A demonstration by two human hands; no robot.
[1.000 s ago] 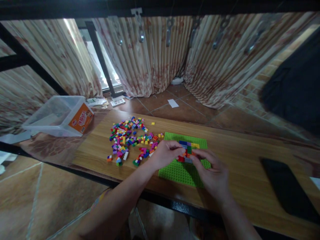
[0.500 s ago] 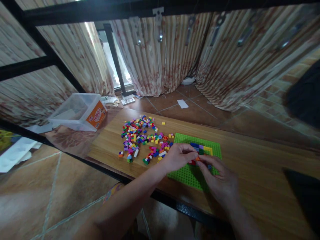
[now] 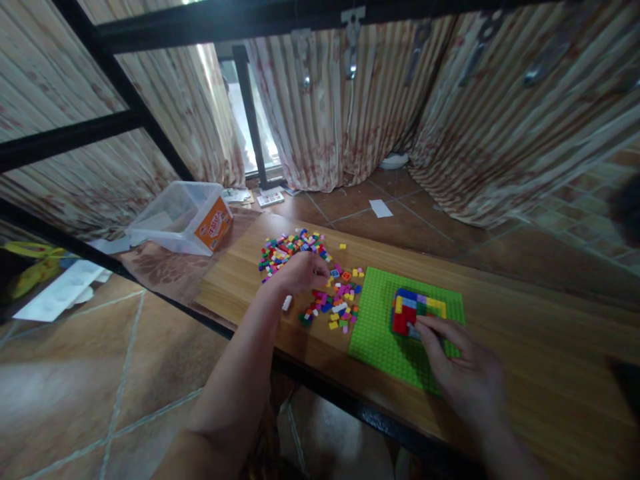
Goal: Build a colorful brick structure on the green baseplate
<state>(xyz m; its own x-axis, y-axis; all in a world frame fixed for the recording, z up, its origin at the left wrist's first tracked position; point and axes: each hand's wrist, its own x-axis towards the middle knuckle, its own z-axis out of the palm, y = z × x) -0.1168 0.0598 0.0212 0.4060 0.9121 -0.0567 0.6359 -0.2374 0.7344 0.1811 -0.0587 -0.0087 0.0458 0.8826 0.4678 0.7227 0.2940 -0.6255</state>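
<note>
Green and studded, a baseplate (image 3: 380, 353) lies on a wood-grained table (image 3: 540, 333), a compact block build (image 3: 407, 313) of red, blue, yellow and other bricks set on it. At the build's near right edge, the person's right hand (image 3: 467, 363) brings thumb and forefinger close together against the bricks — whether a piece is pinched between them cannot be told. Well left of the baseplate, the left hand (image 3: 303, 272) reaches over a spread of loose bricks (image 3: 343, 293), fingers curled; any brick in its grasp is hidden from view. One white brick (image 3: 287, 303) lies near that wrist, left of the baseplate, and a lone yellow brick (image 3: 343, 247) sits beyond the baseplate's far left corner. Farther left of the baseplate stands a clear plastic box (image 3: 173, 233) with an orange label (image 3: 215, 225) — past the table's end. Beyond the baseplate, a white sheet (image 3: 381, 208) lies on the tiled floor (image 3: 345, 205) before striped curtains (image 3: 320, 127).
</note>
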